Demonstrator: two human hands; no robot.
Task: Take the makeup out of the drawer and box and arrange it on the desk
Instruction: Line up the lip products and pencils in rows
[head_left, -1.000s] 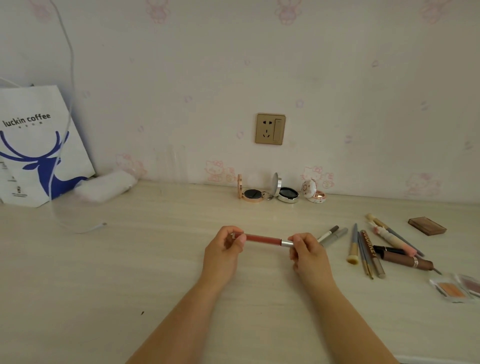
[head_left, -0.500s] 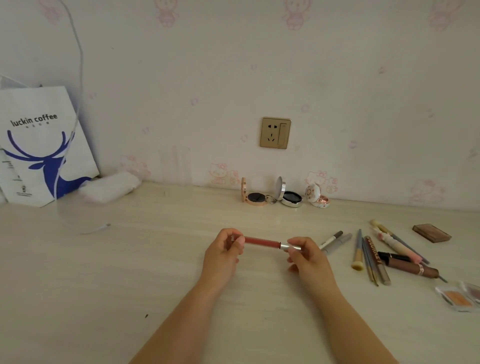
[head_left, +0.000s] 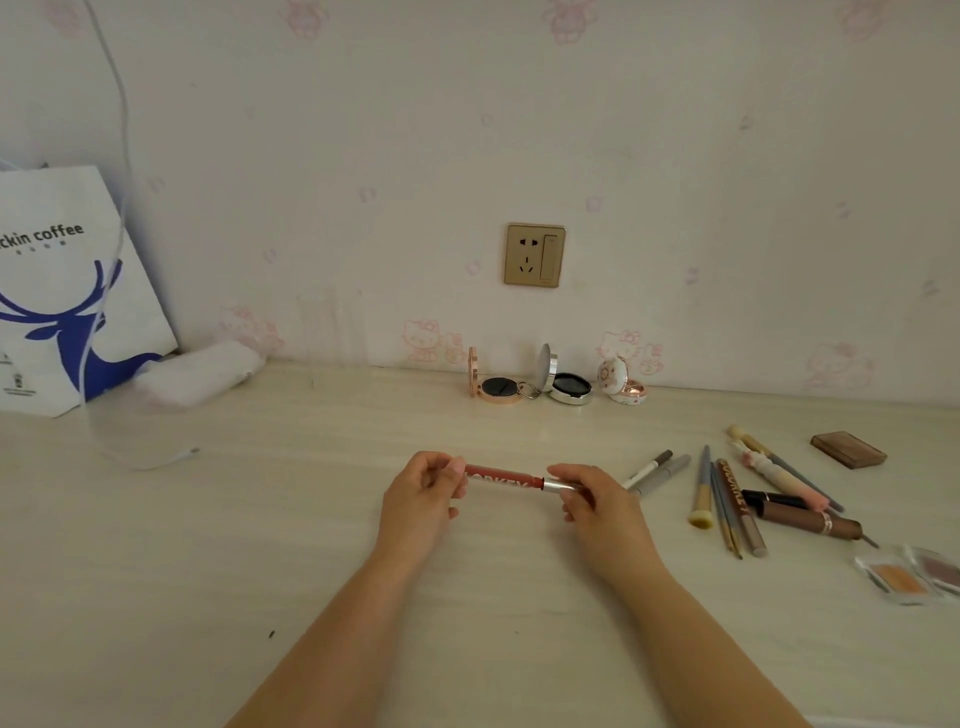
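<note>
Both hands hold a red makeup pen (head_left: 501, 479) level above the middle of the pale wooden desk (head_left: 260, 545). My left hand (head_left: 423, 499) pinches its left end. Its silver right end is pinched by my right hand (head_left: 597, 506). To the right lie two grey pens (head_left: 657, 470), a row of brushes and pencils (head_left: 724, 501), a brown tube (head_left: 810, 522) and a pink pen (head_left: 779, 475). Three open compacts (head_left: 556, 382) stand by the wall. No drawer or box is in view.
A brown palette (head_left: 848, 449) and two clear eyeshadow cases (head_left: 906, 577) sit at the far right. At the left a white coffee bag (head_left: 62, 291) leans on the wall beside a white pouch (head_left: 200, 376), with a cable (head_left: 150, 460). A gold socket (head_left: 535, 255) is on the wall.
Both hands stay on the red pen in nearly the same spot above the desk. The view shifted slightly; the items on the desk have not moved.
</note>
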